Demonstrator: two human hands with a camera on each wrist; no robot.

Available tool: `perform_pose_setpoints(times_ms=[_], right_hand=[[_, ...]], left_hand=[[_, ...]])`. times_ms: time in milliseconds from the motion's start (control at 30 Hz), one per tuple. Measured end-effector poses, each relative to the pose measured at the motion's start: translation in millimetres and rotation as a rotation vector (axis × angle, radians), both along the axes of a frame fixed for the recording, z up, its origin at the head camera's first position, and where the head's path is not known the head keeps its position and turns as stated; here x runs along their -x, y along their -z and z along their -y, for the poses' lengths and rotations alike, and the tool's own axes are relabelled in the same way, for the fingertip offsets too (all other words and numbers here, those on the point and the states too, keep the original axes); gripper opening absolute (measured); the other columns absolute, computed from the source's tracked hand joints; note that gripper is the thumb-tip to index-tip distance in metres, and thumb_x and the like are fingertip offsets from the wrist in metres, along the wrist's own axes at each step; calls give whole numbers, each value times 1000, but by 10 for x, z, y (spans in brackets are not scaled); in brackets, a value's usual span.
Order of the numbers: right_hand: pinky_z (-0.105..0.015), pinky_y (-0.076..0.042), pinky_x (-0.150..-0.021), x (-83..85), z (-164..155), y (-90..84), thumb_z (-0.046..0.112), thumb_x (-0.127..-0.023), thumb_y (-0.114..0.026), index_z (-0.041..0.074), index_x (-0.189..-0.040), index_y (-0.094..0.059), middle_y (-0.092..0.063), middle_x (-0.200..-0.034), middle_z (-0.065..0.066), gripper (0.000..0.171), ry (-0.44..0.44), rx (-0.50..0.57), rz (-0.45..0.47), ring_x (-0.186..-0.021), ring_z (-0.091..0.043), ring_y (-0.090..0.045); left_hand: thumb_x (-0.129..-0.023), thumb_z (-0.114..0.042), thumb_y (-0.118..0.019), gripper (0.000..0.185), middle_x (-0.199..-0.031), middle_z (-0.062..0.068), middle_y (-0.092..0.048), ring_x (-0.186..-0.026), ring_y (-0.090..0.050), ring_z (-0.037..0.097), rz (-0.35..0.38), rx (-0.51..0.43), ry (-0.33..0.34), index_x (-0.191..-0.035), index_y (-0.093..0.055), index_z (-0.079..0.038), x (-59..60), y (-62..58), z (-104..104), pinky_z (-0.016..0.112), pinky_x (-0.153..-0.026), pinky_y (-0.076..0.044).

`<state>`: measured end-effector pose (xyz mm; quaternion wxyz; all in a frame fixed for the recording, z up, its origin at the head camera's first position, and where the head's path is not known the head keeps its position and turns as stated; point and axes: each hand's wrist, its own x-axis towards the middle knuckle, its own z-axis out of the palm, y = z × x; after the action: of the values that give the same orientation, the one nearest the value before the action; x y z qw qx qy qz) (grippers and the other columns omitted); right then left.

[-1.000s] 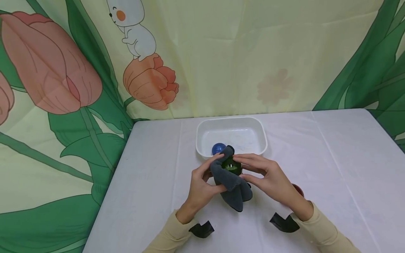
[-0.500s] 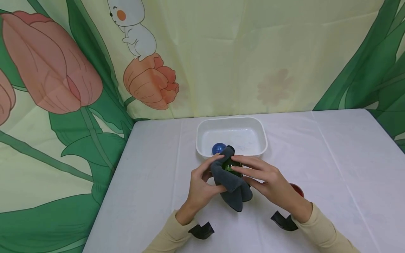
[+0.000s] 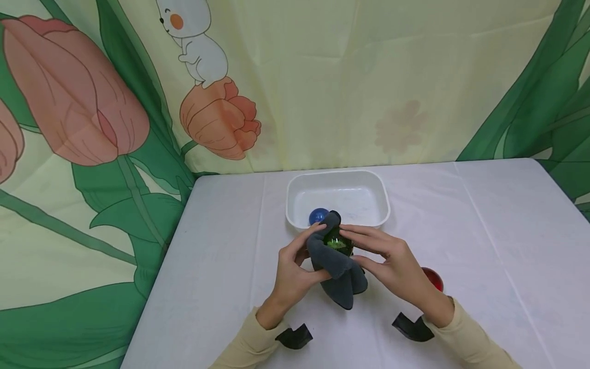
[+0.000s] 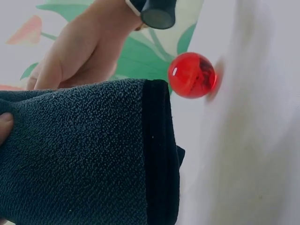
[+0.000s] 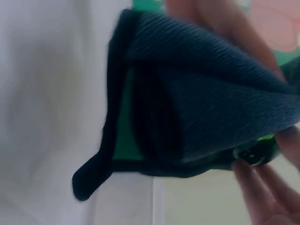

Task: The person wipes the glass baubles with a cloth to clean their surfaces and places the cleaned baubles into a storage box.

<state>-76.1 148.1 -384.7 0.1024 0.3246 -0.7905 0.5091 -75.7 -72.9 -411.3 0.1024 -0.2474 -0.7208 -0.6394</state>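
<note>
We see a dark grey terry cloth with a black hem [image 3: 335, 266] wrapped round a glossy green glass ball [image 3: 338, 242], and both sleeves are pale beige [image 3: 465, 338]. A shiny red translucent ball [image 4: 192, 75] lies on the plain white tablecloth [image 3: 484, 230], and a blue ball [image 3: 317, 216] sits in the white plastic tub [image 3: 382, 202]. Behind, the pale yellow printed curtain [image 3: 345, 77] carries pink and orange tulips, green leaves and a white cartoon animal with an orange cheek.

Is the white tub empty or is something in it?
Not empty: a blue ball sits inside the white tub, at its near left corner.
</note>
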Motion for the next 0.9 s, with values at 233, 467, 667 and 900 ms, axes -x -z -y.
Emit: perform_pose_setpoints(times_ms=[233,467,667,900], right_hand=[[-26,-57,-87,12,-4,-18,-12,-80,-73,3,-135,-60,-63,-132,-15,59,-23,78,142,-119,-3,-59],[-24,-55,-89,13,-9,-3,-10,-80,-74,6,-135,-60,-62,-133,-12,60,-19,45,102,-119,-6,-60],[-24,-53,-93,6,-16,6,-11,-79,-75,6,-134,-62,-61,-134,-10,59,-34,44,85,-122,-6,-60],[-23,-53,-93,4,-18,13,-10,-79,-75,6,-133,-62,-61,-134,-10,58,-35,33,93,-122,-6,-59]], left_hand=[[-69,9,-84,69,-139,17,-57,-107,-66,22,62,-26,-2,-133,-58,-1,-7,3,-6,33,-85,-59],[-68,10,-84,68,-140,16,-56,-112,-64,23,124,-62,-6,-131,-60,-2,3,-8,-16,30,-88,-58],[-66,10,-85,69,-135,16,-54,-119,-57,23,139,-64,8,-130,-61,-3,22,-36,-10,28,-95,-54],[-64,12,-85,70,-132,13,-55,-125,-52,23,169,-61,12,-128,-63,-5,26,-53,5,28,-99,-52]])
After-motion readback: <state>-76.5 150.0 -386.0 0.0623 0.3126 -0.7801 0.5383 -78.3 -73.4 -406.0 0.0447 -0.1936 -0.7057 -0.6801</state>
